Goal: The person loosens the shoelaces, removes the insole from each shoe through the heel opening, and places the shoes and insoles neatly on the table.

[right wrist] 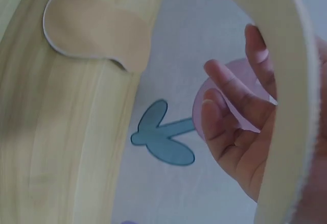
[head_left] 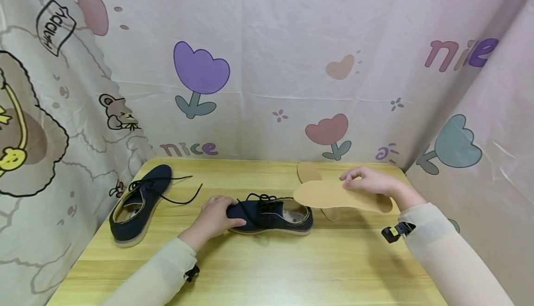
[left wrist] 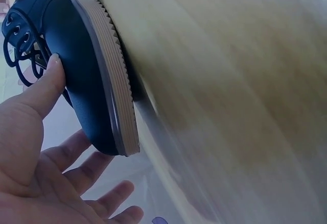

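A navy lace-up shoe [head_left: 267, 220] lies on the wooden table, its toe pointing left and its opening to the right. Around the toe, my left hand [head_left: 214, 215] holds it, thumb on the near side; the left wrist view shows the thumb against the navy upper [left wrist: 76, 66]. With my right hand [head_left: 369, 181] I pinch the upper edge of a tan insole [head_left: 329, 195], held above the table just right of the shoe opening. In the right wrist view the insole [right wrist: 288, 106] stands edge-on, hiding part of the hand.
A second insole [head_left: 308, 171] lies on the table behind the held one, partly covered by it. Another navy shoe [head_left: 146, 208] sits at the left with its laces [head_left: 183, 201] loose. A printed curtain [head_left: 258, 65] hangs behind the wooden table [head_left: 267, 273].
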`<state>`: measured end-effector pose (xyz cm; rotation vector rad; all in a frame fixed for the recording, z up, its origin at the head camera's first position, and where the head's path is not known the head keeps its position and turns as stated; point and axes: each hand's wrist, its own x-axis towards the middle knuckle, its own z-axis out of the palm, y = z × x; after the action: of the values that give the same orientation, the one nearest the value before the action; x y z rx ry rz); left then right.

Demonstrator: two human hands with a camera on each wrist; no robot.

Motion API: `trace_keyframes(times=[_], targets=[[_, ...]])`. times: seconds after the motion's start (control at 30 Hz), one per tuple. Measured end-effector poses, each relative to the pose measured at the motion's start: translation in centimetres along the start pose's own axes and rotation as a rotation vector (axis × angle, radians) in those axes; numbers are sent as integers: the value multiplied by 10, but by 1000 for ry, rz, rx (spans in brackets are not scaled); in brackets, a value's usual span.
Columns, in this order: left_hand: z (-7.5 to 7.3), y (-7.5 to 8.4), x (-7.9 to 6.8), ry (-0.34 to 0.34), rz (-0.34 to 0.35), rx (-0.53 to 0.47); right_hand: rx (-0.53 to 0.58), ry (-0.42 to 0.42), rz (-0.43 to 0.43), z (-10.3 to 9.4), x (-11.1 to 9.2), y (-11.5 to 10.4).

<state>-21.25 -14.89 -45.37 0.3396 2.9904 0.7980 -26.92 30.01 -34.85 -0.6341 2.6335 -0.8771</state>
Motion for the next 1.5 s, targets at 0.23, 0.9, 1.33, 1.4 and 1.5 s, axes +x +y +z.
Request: trace_keyframes(times=[0.23, 0.9, 1.33, 1.4, 1.5], targets=[[0, 1, 0, 4, 8, -2, -18, 61, 96, -10, -2, 19], [1, 1, -1, 5, 8, -8, 20, 292, 226, -8, -2, 69], [0, 0, -3, 10, 8, -1, -39, 451, 390, 15, 8, 91], [0, 0, -3, 10, 9, 1, -34, 463, 427, 21, 10, 91], [0, 0, -2, 7, 7, 0, -17, 500, 476, 29, 13, 89]])
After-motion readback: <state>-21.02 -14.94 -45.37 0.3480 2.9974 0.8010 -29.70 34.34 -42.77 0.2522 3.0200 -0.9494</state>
